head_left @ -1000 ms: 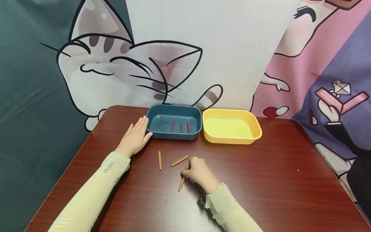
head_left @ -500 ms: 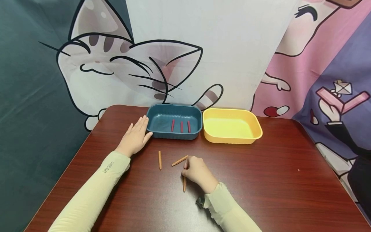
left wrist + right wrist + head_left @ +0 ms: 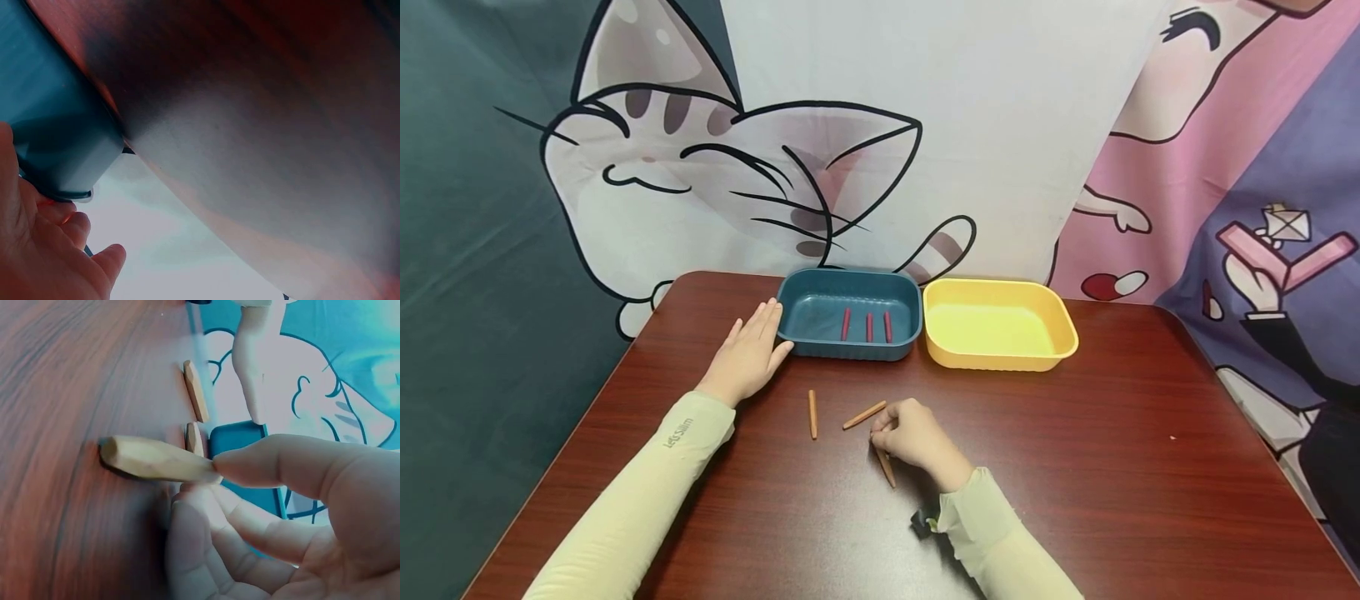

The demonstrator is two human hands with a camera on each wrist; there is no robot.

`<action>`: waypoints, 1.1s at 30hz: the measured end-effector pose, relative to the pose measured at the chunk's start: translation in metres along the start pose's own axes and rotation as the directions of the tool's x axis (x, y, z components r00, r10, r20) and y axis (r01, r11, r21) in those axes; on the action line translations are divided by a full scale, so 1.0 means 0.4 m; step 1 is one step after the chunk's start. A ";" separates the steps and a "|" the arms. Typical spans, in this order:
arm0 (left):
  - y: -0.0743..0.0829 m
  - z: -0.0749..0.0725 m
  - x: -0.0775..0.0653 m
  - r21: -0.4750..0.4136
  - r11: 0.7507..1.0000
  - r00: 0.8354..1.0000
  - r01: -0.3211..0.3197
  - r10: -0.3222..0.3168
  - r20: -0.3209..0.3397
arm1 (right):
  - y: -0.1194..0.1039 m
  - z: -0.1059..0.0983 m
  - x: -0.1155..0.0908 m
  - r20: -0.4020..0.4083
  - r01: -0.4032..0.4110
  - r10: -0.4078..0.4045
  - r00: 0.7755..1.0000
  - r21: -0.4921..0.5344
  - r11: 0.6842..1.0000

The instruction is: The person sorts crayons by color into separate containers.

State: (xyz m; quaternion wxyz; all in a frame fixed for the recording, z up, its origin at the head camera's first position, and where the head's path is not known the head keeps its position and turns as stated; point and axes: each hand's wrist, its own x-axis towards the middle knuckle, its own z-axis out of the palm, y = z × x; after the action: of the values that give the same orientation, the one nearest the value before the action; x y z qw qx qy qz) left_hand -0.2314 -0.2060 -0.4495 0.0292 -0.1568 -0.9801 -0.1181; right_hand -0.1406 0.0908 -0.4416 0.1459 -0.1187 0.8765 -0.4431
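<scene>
Standing side by side on the wide brown table [image 3: 1075,483], the yellow tray [image 3: 992,325] and the blue tray [image 3: 850,351] are occupying the far edge. The left hand [image 3: 743,354] is resting straight fingers against the blue tray's left end, without grasping. The right hand [image 3: 917,437] is pinching the nearest wooden stick [image 3: 886,470], which is slanting at the tabletop, before the trays. Two other wooden sticks [image 3: 812,414] are lying nearby; three red sticks [image 3: 869,327] are lying inside the blue tray. Handling this stick is seemingly forming the present step; the next move is probably requiring a steady pinch, avoiding the neighbouring stick.
</scene>
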 end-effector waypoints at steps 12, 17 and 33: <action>0.000 0.001 -0.002 -0.007 1.000 1.000 -0.007 0.007 -0.004 | 0.020 -0.034 0.012 0.119 -0.079 0.033 0.992 0.408 0.909; -0.002 0.002 -0.002 0.001 1.000 1.000 -0.006 0.006 -0.006 | 0.026 -0.051 0.016 0.140 -0.070 -0.001 0.990 0.500 0.863; 0.000 -0.001 -0.004 -0.004 1.000 1.000 -0.007 0.007 -0.016 | 0.023 -0.100 0.012 0.149 -0.085 -0.032 0.988 0.716 0.693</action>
State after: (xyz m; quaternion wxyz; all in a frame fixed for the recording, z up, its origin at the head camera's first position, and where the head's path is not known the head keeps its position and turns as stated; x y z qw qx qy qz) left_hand -0.2300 -0.2064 -0.4494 0.0369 -0.1595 -0.9790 -0.1215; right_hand -0.1603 0.1243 -0.4271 0.2524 -0.0724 0.6210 -0.7385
